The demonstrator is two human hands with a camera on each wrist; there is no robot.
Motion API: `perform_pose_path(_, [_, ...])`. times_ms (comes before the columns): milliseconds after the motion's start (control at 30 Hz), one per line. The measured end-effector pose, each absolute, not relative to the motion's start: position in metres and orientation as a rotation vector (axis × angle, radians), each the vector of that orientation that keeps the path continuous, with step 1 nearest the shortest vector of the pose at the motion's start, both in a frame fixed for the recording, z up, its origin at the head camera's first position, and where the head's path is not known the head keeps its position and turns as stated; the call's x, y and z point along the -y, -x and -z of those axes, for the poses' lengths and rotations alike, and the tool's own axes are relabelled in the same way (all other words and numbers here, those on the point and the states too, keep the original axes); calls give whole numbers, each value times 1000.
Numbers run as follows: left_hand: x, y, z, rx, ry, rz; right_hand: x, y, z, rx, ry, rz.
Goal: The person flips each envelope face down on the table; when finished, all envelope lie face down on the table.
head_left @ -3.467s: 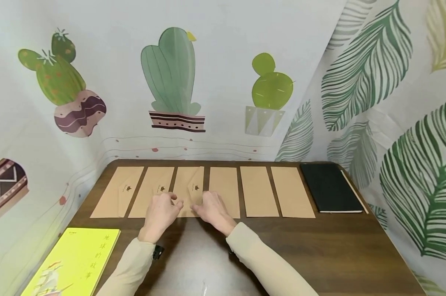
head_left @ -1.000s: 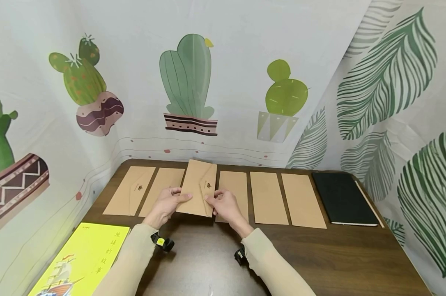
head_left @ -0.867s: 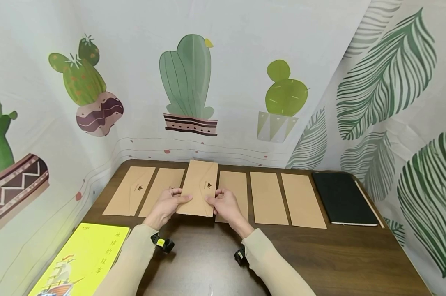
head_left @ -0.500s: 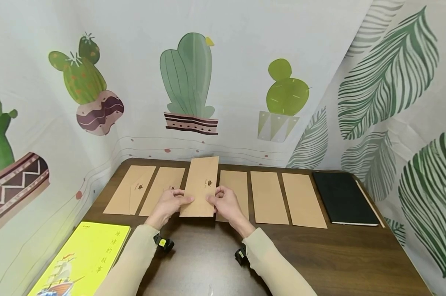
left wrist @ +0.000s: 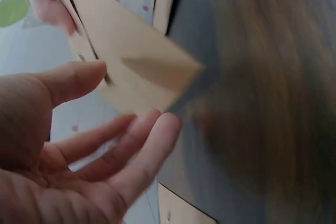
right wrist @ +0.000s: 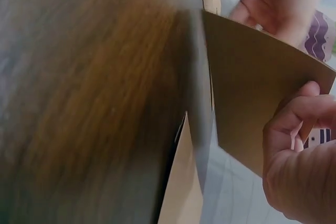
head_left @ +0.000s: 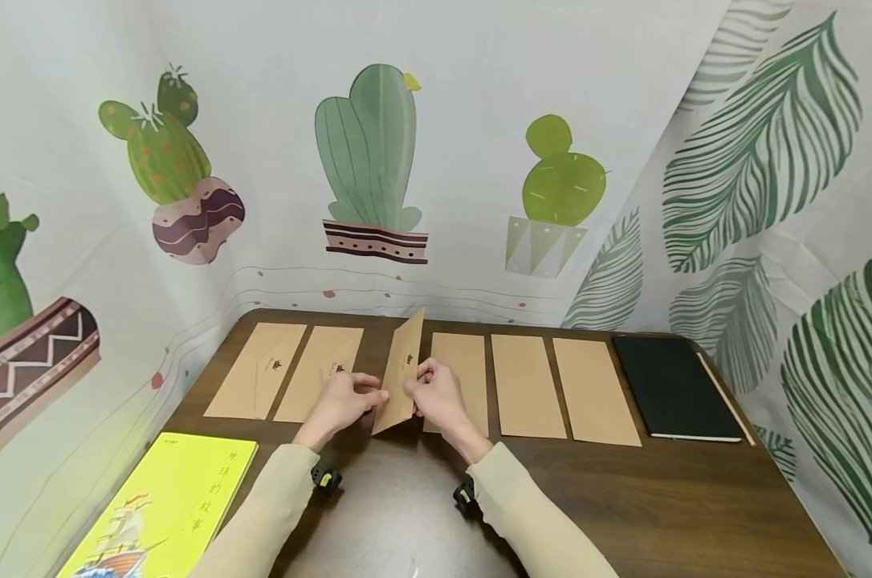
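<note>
A kraft-paper envelope (head_left: 400, 381) with a small dark crown print is tilted up steeply on its side above the table, in the middle of a row of similar envelopes. My right hand (head_left: 439, 400) pinches its right edge between thumb and fingers. Beside its left edge is my left hand (head_left: 344, 404), thumb and fingers spread apart around the near corner. In the left wrist view, the left fingers (left wrist: 157, 140) are extended, with fingertips right by the envelope's edge. The right wrist view shows the envelope's plain side (right wrist: 247, 87), the right fingers curled at its edge.
Two printed envelopes lie left: the outer envelope (head_left: 244, 377) and the nearer envelope (head_left: 313, 361). To the right lie several plain envelopes (head_left: 528, 385), then a black notebook (head_left: 670, 385) and a thin stick (head_left: 725, 397). A yellow book (head_left: 169, 490) lies front left on the brown table (head_left: 624, 506).
The middle envelope was lifted off the table by both hands, its flap was folded out of sight, and it has now turned steeply onto its side. The left hand has loosened from it.
</note>
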State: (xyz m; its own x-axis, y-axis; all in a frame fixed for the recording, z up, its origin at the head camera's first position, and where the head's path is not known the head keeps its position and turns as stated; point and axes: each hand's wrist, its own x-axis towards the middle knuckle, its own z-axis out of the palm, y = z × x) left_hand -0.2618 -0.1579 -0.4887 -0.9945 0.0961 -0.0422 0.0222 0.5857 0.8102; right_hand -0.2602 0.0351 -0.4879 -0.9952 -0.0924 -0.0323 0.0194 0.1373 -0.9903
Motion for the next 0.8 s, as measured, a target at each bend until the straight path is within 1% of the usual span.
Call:
perform_pose_path(67, [154,260,488,-2728,-164,-1423,-32,259,487,-2346,86,1973])
perform_pose_path(167, [150,261,487,-2665,-193,-1563,-27,257,486,-2343,132,1957])
perform_pose_path(300, [147,264,486,-2585,-123,-1694,-21,255,487,-2211,179,1992])
perform_pose_path(500, [147,264,480,-2632,-30,-1636,-19,254,492,-2179,216,1888])
perform_pose_path(800, [152,263,476,-2537,82,-1788,-15,255,505,-2147,177,1707])
